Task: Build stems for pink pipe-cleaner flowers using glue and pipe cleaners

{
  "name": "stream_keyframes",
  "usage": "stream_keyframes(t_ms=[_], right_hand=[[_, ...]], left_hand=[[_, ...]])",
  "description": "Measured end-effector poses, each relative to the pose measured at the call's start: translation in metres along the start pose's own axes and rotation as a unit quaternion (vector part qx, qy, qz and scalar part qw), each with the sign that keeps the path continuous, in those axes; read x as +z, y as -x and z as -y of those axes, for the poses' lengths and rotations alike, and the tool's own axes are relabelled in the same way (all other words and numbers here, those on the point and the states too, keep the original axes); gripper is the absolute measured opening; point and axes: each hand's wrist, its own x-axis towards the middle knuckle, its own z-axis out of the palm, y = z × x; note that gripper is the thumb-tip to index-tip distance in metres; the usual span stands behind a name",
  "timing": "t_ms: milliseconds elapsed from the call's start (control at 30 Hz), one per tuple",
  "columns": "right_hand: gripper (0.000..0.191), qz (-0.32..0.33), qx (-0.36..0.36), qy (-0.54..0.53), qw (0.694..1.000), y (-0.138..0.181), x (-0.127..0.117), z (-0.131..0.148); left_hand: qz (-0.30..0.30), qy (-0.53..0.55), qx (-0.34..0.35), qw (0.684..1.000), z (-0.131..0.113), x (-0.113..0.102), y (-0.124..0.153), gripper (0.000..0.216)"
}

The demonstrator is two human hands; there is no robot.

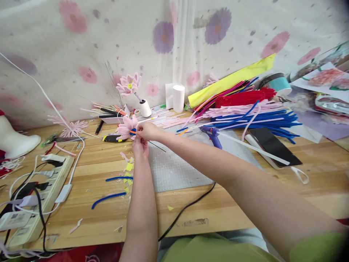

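My left hand (140, 146) and my right hand (147, 131) meet above the far middle of the wooden table (245, 203). Both are pinched on a pink pipe-cleaner flower (125, 128) with a blue and orange centre. The flower's thin wire stem (157, 146) runs down to the right from my fingers over a grey cutting mat (174, 171). What the fingertips do at the flower's base is hidden by the fingers themselves.
A blue glue gun (212, 134) lies right of my hands, a pile of coloured pipe cleaners (245, 109) behind it, and a phone (274, 145) further right. A power strip (35, 196) with cables sits at left. Blue pipe-cleaner pieces (109, 198) and paper scraps lie near the mat.
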Motion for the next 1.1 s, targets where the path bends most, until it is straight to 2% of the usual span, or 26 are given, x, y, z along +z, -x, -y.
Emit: stream_keyframes(t_ms=[67, 133, 300, 633, 767, 867, 933, 1033, 1100], right_hand=[[0.015, 0.011, 0.066, -0.069, 0.995, 0.003, 0.011, -0.008], [0.019, -0.019, 0.103, -0.122, 0.987, 0.007, 0.020, -0.017], [0.019, -0.120, 0.119, -0.129, 0.977, 0.020, 0.034, -0.028], [0.017, -0.110, 0.132, -0.091, 0.981, 0.024, 0.027, -0.033], [0.021, -0.101, 0.118, -0.053, 0.986, 0.028, 0.027, -0.030], [0.026, -0.069, 0.113, -0.006, 0.991, 0.033, 0.026, -0.027], [0.025, -0.021, 0.099, 0.036, 0.994, 0.038, 0.021, -0.026], [0.018, 0.075, 0.077, 0.094, 0.990, 0.043, 0.006, -0.028], [0.012, 0.165, 0.087, 0.096, 0.978, 0.046, -0.008, -0.031]], left_hand=[[0.014, -0.022, -0.002, 1.000, -0.001, -0.001, 0.000, 0.016], [0.028, -0.035, -0.002, 0.999, 0.000, -0.002, 0.001, 0.015], [0.064, -0.029, -0.006, 0.998, 0.005, 0.000, 0.006, 0.010], [0.093, -0.032, -0.030, 0.995, 0.004, 0.004, 0.014, 0.009], [0.076, -0.028, -0.025, 0.996, -0.002, 0.005, 0.012, 0.012], [0.012, 0.017, -0.021, 1.000, -0.011, -0.001, 0.004, 0.016], [-0.037, 0.029, -0.019, 0.999, -0.020, -0.009, -0.003, 0.018], [-0.073, 0.020, 0.016, 0.997, -0.035, -0.022, -0.012, 0.022], [-0.082, 0.032, 0.045, 0.995, -0.045, -0.030, -0.014, 0.024]])
